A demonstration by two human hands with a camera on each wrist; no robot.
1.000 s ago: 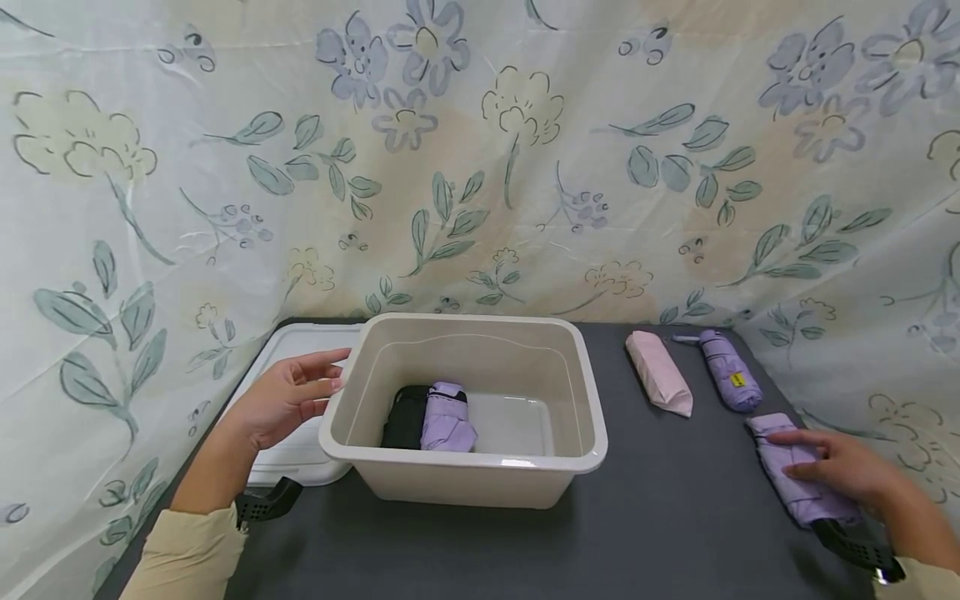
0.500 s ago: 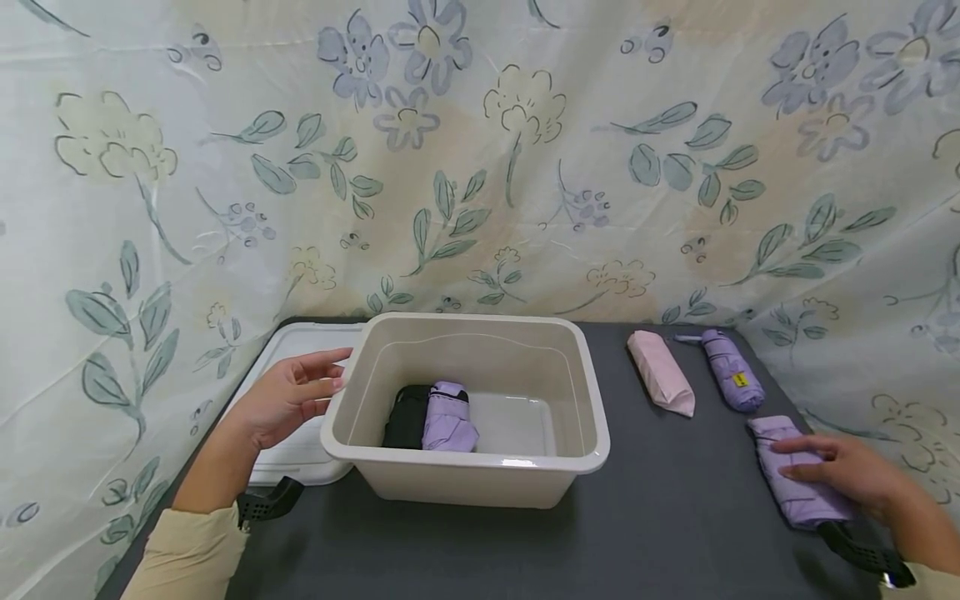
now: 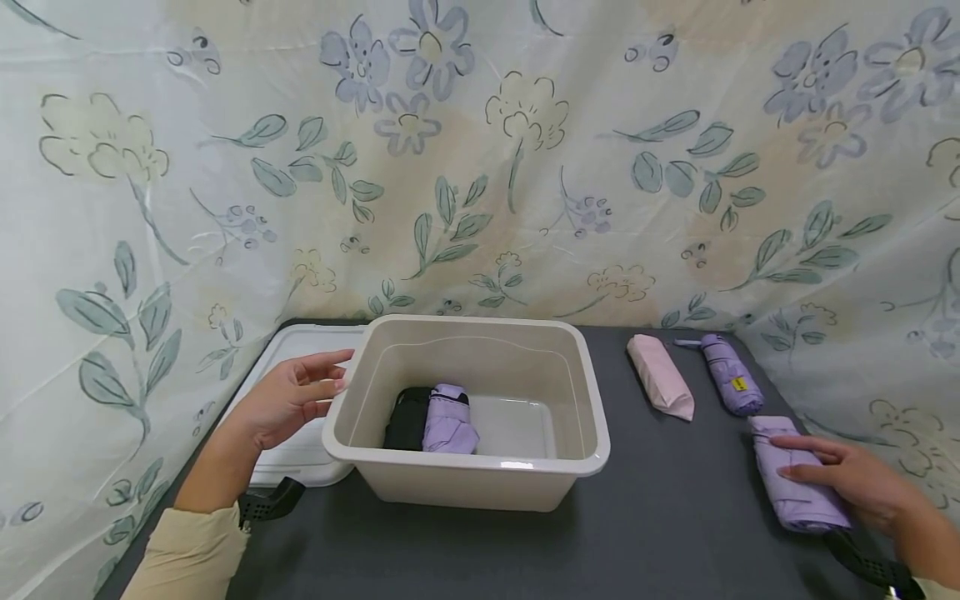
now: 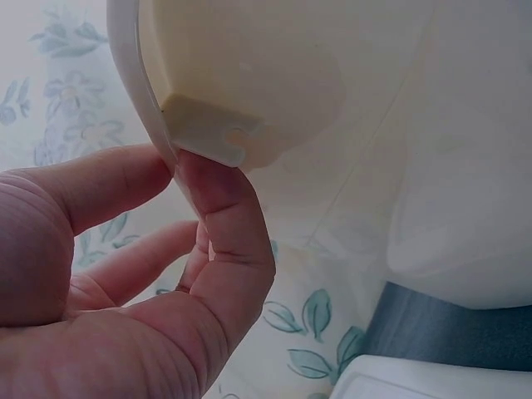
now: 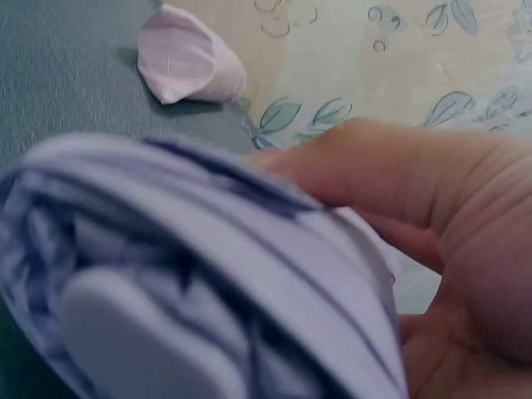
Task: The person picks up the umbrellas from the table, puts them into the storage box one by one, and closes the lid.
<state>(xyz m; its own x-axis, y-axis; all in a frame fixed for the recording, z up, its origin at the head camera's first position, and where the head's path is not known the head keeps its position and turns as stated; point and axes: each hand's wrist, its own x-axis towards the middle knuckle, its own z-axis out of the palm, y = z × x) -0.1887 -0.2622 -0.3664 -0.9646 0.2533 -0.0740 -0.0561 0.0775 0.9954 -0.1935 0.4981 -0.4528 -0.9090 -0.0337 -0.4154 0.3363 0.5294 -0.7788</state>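
Note:
My left hand (image 3: pixel 296 400) pinches the left rim of a beige plastic bin (image 3: pixel 480 483); the left wrist view shows thumb and finger meeting at the rim (image 4: pixel 137 91). Inside the bin, a black folded umbrella (image 3: pixel 407 419) and a lilac folded umbrella (image 3: pixel 450 421) lie side by side toward the left. At the right, my right hand (image 3: pixel 855 479) holds another folded lilac umbrella (image 3: pixel 787 467) across its width. Close up in the right wrist view, this umbrella (image 5: pixel 208 224) turns its end to the camera, with a pale rounded handle (image 5: pixel 141 341) among the fabric folds.
A pink wrapped umbrella (image 3: pixel 660 377) lies right of the bin. Beyond it is a purple umbrella (image 3: pixel 731 375) with a yellow tag and a strap. A white lid (image 3: pixel 300 462) lies partly behind my left hand. Floral cloth (image 3: pixel 480 167) hangs around the dark table (image 3: pixel 630 533).
The umbrella under my right hand has turned slightly, and its near end shows more. That hand has shifted a little to the right. The left hand and bin stay in place.

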